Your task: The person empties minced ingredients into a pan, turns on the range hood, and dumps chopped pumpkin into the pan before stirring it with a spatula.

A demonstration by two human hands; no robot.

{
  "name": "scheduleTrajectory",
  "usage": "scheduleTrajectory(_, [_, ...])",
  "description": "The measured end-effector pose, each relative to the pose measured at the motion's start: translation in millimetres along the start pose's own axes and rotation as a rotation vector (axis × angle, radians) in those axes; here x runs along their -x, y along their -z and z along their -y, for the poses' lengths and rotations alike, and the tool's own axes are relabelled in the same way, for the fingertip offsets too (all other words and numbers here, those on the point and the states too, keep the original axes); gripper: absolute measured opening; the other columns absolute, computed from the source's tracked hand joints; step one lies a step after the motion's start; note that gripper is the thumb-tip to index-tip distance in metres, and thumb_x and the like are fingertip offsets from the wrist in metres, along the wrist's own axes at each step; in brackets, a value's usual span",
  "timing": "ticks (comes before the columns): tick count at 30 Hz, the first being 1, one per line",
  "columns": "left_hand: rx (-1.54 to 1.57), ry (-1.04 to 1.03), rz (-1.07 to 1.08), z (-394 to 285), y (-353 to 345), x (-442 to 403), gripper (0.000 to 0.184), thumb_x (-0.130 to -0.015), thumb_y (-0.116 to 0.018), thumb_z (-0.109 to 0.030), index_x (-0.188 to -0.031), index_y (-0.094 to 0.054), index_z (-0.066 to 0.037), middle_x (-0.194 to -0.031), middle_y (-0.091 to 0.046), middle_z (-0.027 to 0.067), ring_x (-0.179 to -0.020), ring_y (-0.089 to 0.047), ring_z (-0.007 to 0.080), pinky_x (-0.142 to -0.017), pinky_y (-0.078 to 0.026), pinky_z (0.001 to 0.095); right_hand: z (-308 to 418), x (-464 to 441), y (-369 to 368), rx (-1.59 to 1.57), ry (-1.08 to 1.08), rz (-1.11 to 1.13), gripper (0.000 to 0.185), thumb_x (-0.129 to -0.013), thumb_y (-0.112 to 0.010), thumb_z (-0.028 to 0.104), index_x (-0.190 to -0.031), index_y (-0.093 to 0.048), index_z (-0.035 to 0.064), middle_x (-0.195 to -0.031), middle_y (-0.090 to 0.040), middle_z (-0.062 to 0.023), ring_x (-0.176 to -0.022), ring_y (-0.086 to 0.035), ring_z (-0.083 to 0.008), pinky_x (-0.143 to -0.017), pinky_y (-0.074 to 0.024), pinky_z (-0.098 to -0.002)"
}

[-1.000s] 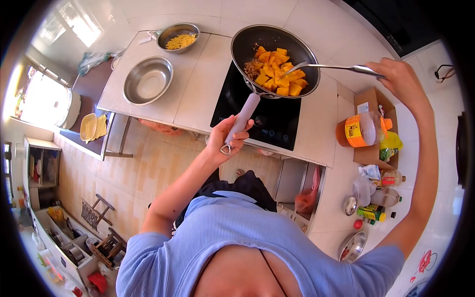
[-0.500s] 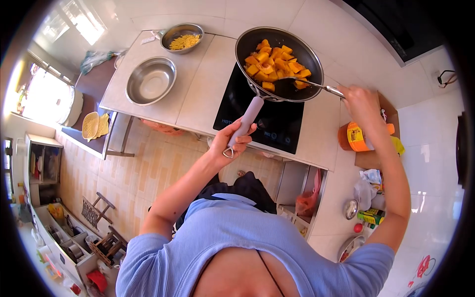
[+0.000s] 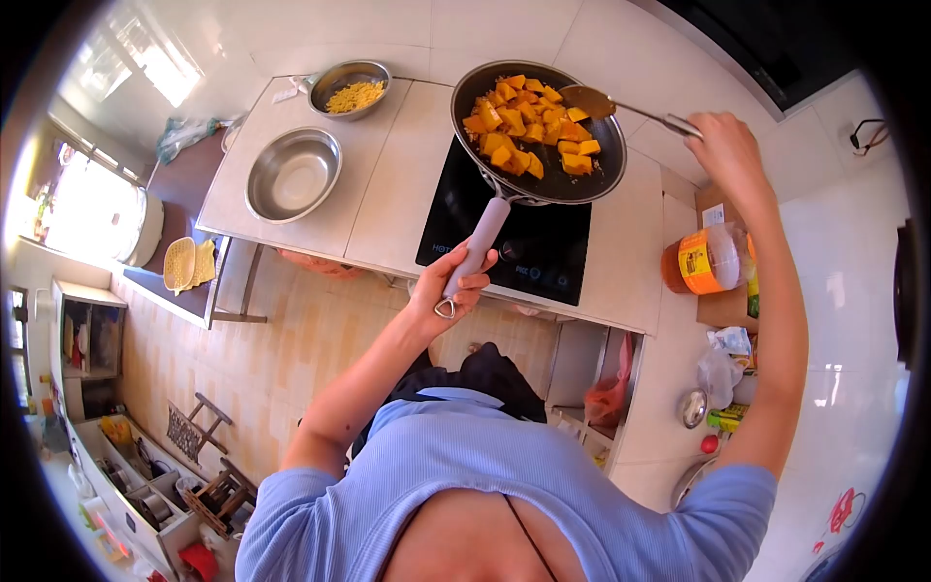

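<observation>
My left hand (image 3: 453, 286) is wrapped round the pale purple handle (image 3: 480, 238) of a dark frying pan (image 3: 606, 170). The pan sits over the black induction cooktop (image 3: 543, 247). Orange chunks that look like pumpkin (image 3: 524, 121) fill much of the pan, mostly at its left and centre. My right hand (image 3: 722, 145) is closed on the handle of a metal spatula (image 3: 589, 101). Its head is over the pan's far right part, beside the chunks.
Left on the counter are a steel bowl (image 3: 294, 175) and a smaller bowl with yellow bits (image 3: 351, 92). Under my right arm stands a large bottle with an orange label (image 3: 698, 262). A range hood (image 3: 756, 48) hangs at upper right.
My right hand has moved up and right, lifting the spatula from among the chunks to the pan's far side. The chunks have shifted, some now toward the right. My left hand keeps its hold.
</observation>
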State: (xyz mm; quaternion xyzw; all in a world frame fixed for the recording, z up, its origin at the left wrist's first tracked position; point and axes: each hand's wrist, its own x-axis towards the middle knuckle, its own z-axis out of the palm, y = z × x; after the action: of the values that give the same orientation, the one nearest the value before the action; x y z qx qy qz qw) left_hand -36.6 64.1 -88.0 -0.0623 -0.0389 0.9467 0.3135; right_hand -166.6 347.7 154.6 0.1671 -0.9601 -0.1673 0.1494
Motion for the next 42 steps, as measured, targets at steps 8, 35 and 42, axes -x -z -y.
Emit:
scheduleTrajectory(8, [0.029,0.024,0.004,-2,2,1,0.037,-0.092,-0.040,-0.018,-0.129,-0.033,-0.013,-0.103,-0.052,0.0117,-0.058,-0.041,0.0091,-0.041,-0.038,0.0172,-29,-75,-50,-0.252,-0.347,0.553,0.016,-0.074,-0.058,0.018,-0.073,-0.063,0.0022,-0.059,-0.058,-0.0122,-0.041,-0.052,-0.0208,-0.046,-0.0450,-0.0319])
scheduleTrajectory(35, [-0.060,-0.165,0.075,10,-3,1,0.043,-0.091,-0.039,-0.015,-0.129,-0.026,0.001,-0.112,-0.043,0.0217,-0.059,-0.042,0.0119,-0.039,-0.042,0.0185,-96,31,-152,-0.177,0.474,-0.242,0.037,-0.072,-0.066,0.015,-0.108,-0.061,0.0117,-0.064,-0.054,-0.0076,-0.054,-0.053,-0.0245,-0.051,-0.0432,-0.0335])
scheduleTrajectory(42, [0.024,-0.187,0.130,14,-1,0,0.047,-0.088,-0.040,-0.015,-0.127,-0.024,0.005,-0.114,-0.042,0.0233,-0.059,-0.041,0.0123,-0.039,-0.043,0.0183,-121,-9,-69,-0.153,0.337,-0.079,0.029,-0.071,-0.064,0.012,-0.100,-0.064,0.0097,-0.069,-0.058,-0.0119,-0.061,-0.057,-0.0255,-0.055,-0.0448,-0.0331])
